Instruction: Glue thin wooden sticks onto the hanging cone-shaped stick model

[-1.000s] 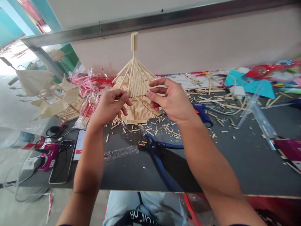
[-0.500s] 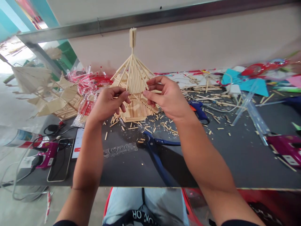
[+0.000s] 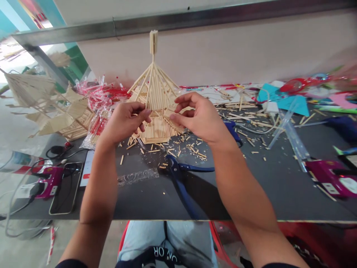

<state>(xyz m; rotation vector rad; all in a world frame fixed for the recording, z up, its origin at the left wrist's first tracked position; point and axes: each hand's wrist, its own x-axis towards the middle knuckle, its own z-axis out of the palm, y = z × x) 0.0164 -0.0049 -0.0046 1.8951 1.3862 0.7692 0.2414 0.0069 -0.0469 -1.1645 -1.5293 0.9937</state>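
Observation:
A small tower-like model (image 3: 156, 130) built of thin wooden sticks stands on the table, with sloping roof rods meeting at a bundled stick top (image 3: 153, 42). On the near side of the roof lies a triangular panel of sticks (image 3: 156, 91). My left hand (image 3: 129, 119) is closed, its thumb and forefinger pinching at the panel's lower left corner. To the right of the panel, my right hand (image 3: 195, 113) has thumb and fingers apart close to the roof's lower edge; whether it touches the model I cannot tell.
Blue cutters (image 3: 178, 173) and a clear ruler (image 3: 139, 176) lie in front, among stick offcuts. Two phones (image 3: 67, 190) and a pink power strip (image 3: 50, 182) sit left, below a stick ship model (image 3: 69, 115). Glue sticks (image 3: 295, 137) lie right, near a blue glue gun (image 3: 343, 126).
My right hand has moved slightly right, off the panel's lower right corner, its fingers parting. My left hand stays at the lower left corner. The view has shifted a little.

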